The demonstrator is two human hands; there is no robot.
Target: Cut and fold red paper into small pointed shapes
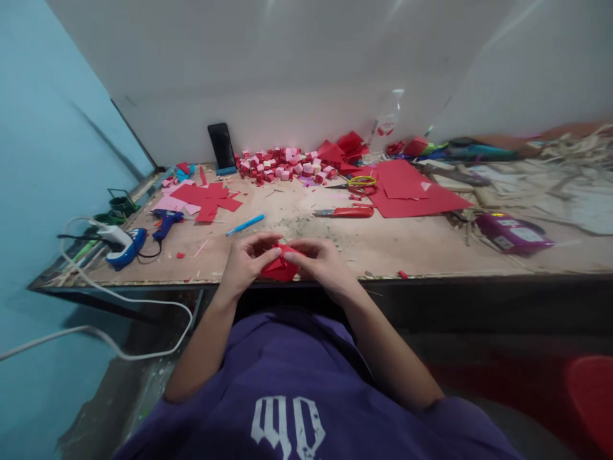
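Observation:
My left hand (246, 262) and my right hand (322, 262) meet at the near edge of the wooden table (407, 246). Between them they pinch a small folded piece of red paper (280, 267). Both hands have their fingers closed on it, the thumbs and forefingers pressing its top edge. The paper's lower part hangs just over the table's front edge. My forearms reach up from my purple shirt.
On the table lie a blue pen (245, 224), a red utility knife (345, 212), yellow-handled scissors (357, 183), red paper sheets (412, 191), a heap of small red and pink cubes (282, 164), a black phone (221, 147) and two blue glue guns (143, 236).

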